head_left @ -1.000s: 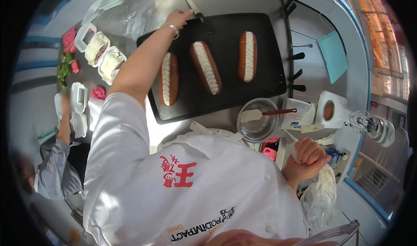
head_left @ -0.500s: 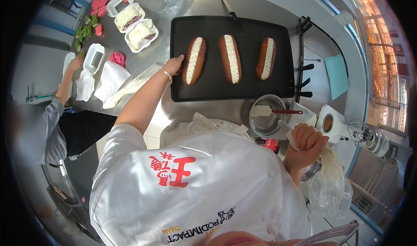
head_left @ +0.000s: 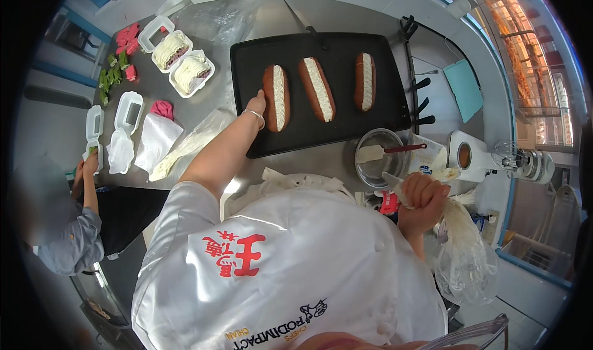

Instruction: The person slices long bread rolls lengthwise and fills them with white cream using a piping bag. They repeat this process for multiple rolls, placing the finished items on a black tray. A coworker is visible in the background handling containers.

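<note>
Three long brown buns, each with a strip of white cream along its top, lie on a black baking tray (head_left: 346, 140). My left hand (head_left: 256, 106) reaches over the tray's left side and rests against the left bun (head_left: 277, 98), fingers extended along its edge. To its right are the middle bun (head_left: 317, 89), slightly tilted, and the right bun (head_left: 364, 82). My right hand (head_left: 423, 199) is closed around a piping bag (head_left: 460, 245) at the right; its pale tip points left toward a metal bowl and its clear plastic end hangs below.
A spatula (head_left: 395, 150) lies across the metal bowl (head_left: 374, 176). A knife (head_left: 315, 36) overlaps the tray's far edge. Filled white boxes (head_left: 193, 73) and another piping bag (head_left: 197, 143) sit left. A co-worker (head_left: 77, 226) handles a box. A stand mixer (head_left: 472, 155) stands right.
My left hand has moved inward over the tray, and the left bun now sits closer to the middle bun. My right hand still grips the piping bag. The co-worker's hands have moved lower.
</note>
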Tool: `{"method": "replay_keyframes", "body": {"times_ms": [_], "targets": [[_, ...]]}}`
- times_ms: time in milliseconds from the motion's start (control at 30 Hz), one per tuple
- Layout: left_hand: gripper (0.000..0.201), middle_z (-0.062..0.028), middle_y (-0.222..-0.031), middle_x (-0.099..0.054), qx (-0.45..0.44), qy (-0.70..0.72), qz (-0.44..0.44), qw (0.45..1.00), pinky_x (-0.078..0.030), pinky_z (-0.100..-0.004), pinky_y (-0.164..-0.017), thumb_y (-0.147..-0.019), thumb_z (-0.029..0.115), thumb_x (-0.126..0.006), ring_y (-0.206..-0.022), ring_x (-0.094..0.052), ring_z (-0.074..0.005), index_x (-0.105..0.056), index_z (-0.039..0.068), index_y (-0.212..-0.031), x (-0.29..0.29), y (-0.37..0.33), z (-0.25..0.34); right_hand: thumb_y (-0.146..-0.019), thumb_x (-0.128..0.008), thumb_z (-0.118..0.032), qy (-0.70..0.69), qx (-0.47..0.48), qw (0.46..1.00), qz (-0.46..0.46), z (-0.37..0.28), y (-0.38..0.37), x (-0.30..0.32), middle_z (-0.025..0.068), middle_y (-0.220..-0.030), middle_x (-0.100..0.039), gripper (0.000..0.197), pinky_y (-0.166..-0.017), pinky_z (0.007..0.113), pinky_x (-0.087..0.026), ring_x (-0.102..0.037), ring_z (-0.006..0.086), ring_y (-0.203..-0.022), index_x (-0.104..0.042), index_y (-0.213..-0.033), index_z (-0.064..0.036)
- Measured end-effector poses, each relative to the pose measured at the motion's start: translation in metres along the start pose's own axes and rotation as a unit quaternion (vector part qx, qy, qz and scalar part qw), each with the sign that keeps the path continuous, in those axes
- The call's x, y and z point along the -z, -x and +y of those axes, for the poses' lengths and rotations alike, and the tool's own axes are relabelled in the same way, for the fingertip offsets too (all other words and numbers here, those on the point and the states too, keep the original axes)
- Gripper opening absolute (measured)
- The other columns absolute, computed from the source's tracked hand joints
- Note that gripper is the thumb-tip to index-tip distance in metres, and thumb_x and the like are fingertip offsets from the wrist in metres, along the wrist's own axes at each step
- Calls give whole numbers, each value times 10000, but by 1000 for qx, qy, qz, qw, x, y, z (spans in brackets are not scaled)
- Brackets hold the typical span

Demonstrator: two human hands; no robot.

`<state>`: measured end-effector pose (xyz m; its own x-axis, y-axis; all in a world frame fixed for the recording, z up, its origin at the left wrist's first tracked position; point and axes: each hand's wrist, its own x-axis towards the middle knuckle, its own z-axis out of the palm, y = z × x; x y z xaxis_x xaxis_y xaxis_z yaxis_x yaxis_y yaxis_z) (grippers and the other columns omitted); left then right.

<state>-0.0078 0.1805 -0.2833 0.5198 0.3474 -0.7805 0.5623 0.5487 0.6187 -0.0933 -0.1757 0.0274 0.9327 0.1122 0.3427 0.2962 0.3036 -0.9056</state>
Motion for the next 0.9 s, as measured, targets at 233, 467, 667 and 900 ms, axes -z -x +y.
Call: {"method": "replay_keyframes", "body": {"times_ms": [233, 467, 667, 900], "targets": [[463, -120, -1293, -560, -13, 73, -4, 997, -410, -348, -989, -1015, 355, -442, -1137, -535, -230, -528, -10, -1287, 0, 8, -15, -1035, -365, -336, -46, -43, 997, -38, 26, -21, 14, 4, -518, -316, 514, -482, 298, -268, -304, 128, -473, -301, -576, -114], [336, -76, -1185, -612, -59, 120, -1, 991, -456, -324, -934, -1026, 279, -449, -1053, -578, -179, -569, 28, -1214, 0, 37, -6, -1038, -384, -317, -62, -89, 993, -41, 44, -40, 25, 10, -536, -327, 511, -479, 286, -252, -300, 120, -485, -311, -584, -94], [415, -86, -1199, -628, 31, 195, -39, 979, -489, -387, -934, -1033, 377, -403, -1061, -610, -235, -541, 62, -1265, 8, 51, 3, -1031, -393, -275, -64, -100, 992, -39, 54, -48, 26, 14, -530, -343, 500, -482, 288, -264, -307, 121, -481, -309, -573, -91], [509, -101, -1263, -606, 85, 271, -138, 949, -475, -458, -971, -1015, 487, -362, -1113, -598, -279, -507, 115, -1330, 12, 53, 0, -1027, -404, -277, -56, -101, 993, -37, 57, -50, 20, 17, -528, -347, 503, -485, 294, -261, -306, 125, -484, -313, -569, -88]]}}
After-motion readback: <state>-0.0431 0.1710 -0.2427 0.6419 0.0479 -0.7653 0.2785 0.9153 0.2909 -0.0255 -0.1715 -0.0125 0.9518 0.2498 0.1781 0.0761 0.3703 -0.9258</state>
